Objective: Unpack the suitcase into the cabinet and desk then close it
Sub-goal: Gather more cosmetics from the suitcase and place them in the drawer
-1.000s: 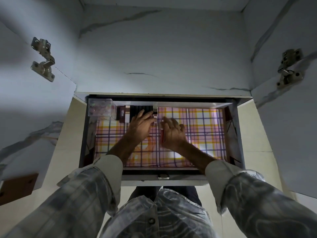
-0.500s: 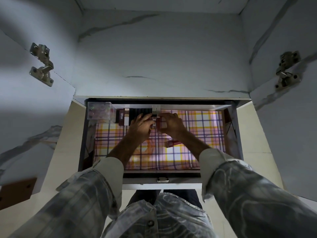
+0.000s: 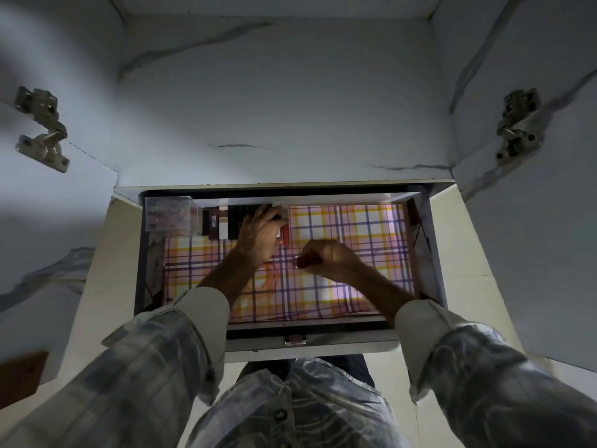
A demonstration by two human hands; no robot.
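Head view: our left hand steadies the row of small items in the drawer while our right hand grips a small red item, best set upright, flush against the row.

The left hand covers part of the row of small dark boxes at the back of the drawer; their labels are too dim to read. The right hand hides most of a small red item. The clear box holds blurred contents. Both sleeves run off the bottom edge.
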